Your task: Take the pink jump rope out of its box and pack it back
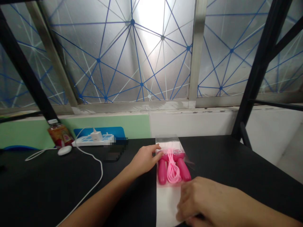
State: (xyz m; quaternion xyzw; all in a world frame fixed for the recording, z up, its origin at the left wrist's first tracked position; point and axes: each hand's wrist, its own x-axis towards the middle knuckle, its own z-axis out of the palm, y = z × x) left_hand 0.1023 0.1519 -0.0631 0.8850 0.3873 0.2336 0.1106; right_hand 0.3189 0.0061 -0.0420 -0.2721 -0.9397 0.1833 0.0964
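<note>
On my feed, the strongest light comes through a frosted window, where white glare burns out the pane near the top centre and fades toward the sides. The room below it is dimmer, and the black tabletop shows only a soft sheen. The plastic packet catches small, pale highlights. A faint shadow falls beneath the right hand, whose outline looks slightly soft. Black shelf posts lean sharply toward the frame's edges, stretched by wide-lens distortion. A pixelated block obscures a patch beyond the packet, and fine detail looks grainy throughout.
</note>
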